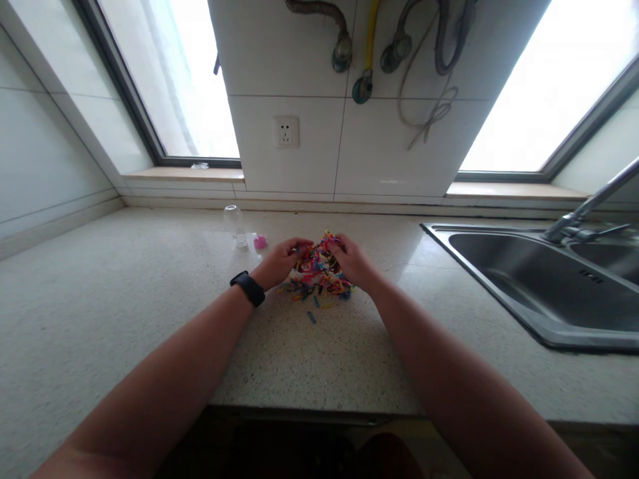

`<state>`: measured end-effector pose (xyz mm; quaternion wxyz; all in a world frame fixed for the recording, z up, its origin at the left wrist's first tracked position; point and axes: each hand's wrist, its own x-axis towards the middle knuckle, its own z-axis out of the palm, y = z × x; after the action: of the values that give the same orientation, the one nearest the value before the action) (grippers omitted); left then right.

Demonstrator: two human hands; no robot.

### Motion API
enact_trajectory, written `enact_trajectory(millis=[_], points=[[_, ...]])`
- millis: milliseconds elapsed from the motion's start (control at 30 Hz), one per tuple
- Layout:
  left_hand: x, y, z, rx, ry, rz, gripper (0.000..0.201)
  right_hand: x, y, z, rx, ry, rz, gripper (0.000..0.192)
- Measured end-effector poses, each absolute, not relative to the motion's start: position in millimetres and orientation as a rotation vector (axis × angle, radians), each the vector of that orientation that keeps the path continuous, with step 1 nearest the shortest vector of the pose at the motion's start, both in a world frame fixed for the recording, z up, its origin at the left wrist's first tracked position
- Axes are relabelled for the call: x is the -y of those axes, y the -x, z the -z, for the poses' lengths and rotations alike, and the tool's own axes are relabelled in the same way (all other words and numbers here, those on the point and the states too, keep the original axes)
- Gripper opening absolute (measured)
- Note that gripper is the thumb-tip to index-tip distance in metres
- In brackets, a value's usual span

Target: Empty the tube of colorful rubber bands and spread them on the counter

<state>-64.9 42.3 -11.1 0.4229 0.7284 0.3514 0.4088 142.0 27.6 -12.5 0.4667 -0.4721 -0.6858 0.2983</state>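
On counter (150,313): left hand (279,263), right hand (352,261) flank rubber-band pile (319,269) (multicoloured), fingers curled into it.

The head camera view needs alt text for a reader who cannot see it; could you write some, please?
Two bare hands, left hand and right hand, gather a pile of small colourful bands on a speckled countertop. A clear bottle and pink cap lie behind, a steel sink at right.

A single head-worn camera looks forward and down from the near edge of the tabletop (124,313), facing the tiled wall (309,153) and two windows. Both forearms stretch away from it; the sink (524,279) lies at right.
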Motion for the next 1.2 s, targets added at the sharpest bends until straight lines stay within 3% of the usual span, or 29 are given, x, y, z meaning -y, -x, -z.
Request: enact_trajectory(millis=[533, 1200], points=[[-38.9, 65.0, 9.1, -1.002, -1.923, -1.021, 0.049, -27.8, -143.0, 11.0, 1.688, 1.188, -0.683, 0.050], [-40.9, 69.5, 9.9, -1.020, -2.333, -1.094, 0.025, -31.6, -143.8, 15.2, 1.739, 1.088, -0.669, 0.032]])
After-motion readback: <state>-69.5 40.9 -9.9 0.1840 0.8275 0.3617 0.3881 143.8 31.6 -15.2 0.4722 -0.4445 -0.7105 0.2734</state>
